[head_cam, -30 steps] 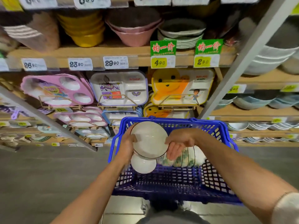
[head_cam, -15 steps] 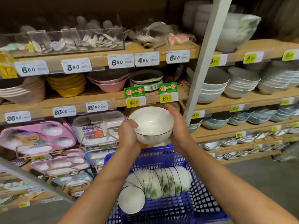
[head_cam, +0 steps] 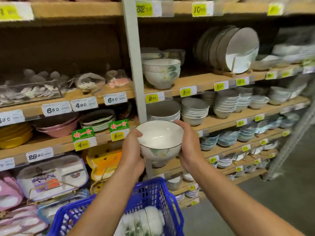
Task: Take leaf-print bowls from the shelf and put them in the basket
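A white leaf-print bowl point(head_cam: 159, 139) with a dark rim is held upright in front of the shelves, well above the basket. My left hand point(head_cam: 132, 150) grips its left side, thumb over the rim. My right hand point(head_cam: 190, 145) grips its right side. Low in the view sits the blue plastic basket point(head_cam: 153, 193), with a row of leaf-print bowls point(head_cam: 144, 222) lying on their sides in it. Two more leaf-print bowls point(head_cam: 162, 73) are stacked on a shelf above, just right of the grey upright post point(head_cam: 134, 65).
Wooden shelves point(head_cam: 204, 82) on the right carry stacks of grey and blue bowls and standing plates point(head_cam: 238, 48). On the left are pink and yellow bowls, divided trays point(head_cam: 52, 178) and price tags. Grey floor shows at the lower right.
The bowl went up from inside the basket to shelf height, held in both hands throughout. The view swung up and to the right, bringing the right-hand shelves into sight.
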Action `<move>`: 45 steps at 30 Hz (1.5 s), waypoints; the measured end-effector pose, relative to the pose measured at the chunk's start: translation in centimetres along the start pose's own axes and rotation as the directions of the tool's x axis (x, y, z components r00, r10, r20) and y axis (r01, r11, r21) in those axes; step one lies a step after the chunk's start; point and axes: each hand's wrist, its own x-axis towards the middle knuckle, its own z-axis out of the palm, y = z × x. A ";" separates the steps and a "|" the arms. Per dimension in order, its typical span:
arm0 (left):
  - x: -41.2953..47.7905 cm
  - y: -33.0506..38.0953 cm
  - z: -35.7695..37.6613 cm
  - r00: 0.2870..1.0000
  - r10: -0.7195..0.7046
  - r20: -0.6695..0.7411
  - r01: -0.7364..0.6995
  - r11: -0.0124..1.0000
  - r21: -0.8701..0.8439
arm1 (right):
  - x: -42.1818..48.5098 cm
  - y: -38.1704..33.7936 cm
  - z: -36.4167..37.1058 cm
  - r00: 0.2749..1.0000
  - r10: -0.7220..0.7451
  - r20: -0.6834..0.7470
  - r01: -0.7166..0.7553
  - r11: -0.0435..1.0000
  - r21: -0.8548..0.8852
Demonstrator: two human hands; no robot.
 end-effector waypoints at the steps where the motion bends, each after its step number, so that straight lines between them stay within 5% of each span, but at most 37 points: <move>1: -0.3 -0.5 1.3 1.000 0.004 0.003 -0.004 1.000 -0.003 | 0.3 -0.9 -1.2 1.000 -0.016 0.010 0.016 1.000 -0.012; 19: -1.6 -8.3 23.1 0.996 0.010 0.087 -0.016 0.998 0.066 | 7.0 -13.6 -20.0 0.995 -0.085 -0.048 0.089 0.992 0.089; 33: 11.4 -5.3 30.6 0.989 0.115 0.095 -0.119 0.992 0.037 | 21.5 -19.3 -16.0 0.991 -0.135 -0.021 0.137 0.986 0.099; 45: 21.2 -1.1 33.3 0.952 0.301 0.048 -0.305 0.939 0.156 | 33.3 -21.8 -10.1 0.995 -0.023 0.094 0.009 0.990 0.144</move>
